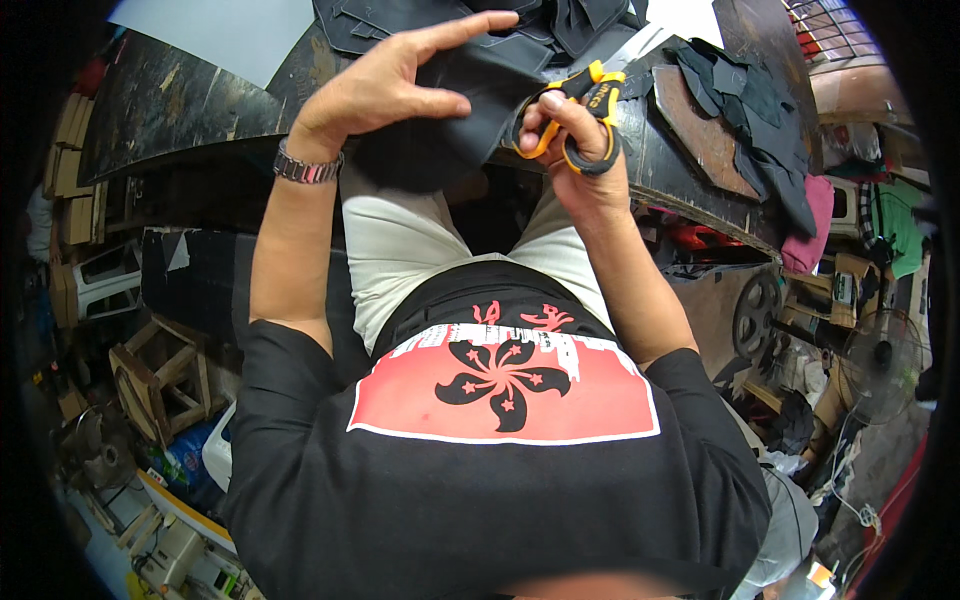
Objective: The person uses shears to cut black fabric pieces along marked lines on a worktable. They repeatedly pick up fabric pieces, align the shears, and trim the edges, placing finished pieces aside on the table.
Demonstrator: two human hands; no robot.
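Note:
My left hand (385,88), with a watch on its wrist, is over the table's near edge, index finger stretched out. Its thumb lies across a black sheet of smooth, leather-like material (490,85); the other fingers are hidden, apparently behind the sheet. The sheet hangs past the edge above my lap, its lower part blurred. To the right, my right hand (580,150) is closed round the black-and-yellow handles of a pair of scissors (604,98). Their metal blades point away from me, toward the far right. The sheet's right edge comes close to the right fingers.
More black pieces (400,22) are piled at the back of the dark worn table (190,105). On the right lie a brown board (700,140) and black scraps (735,85). A wooden stool (160,375) stands left, a fan (885,355) right.

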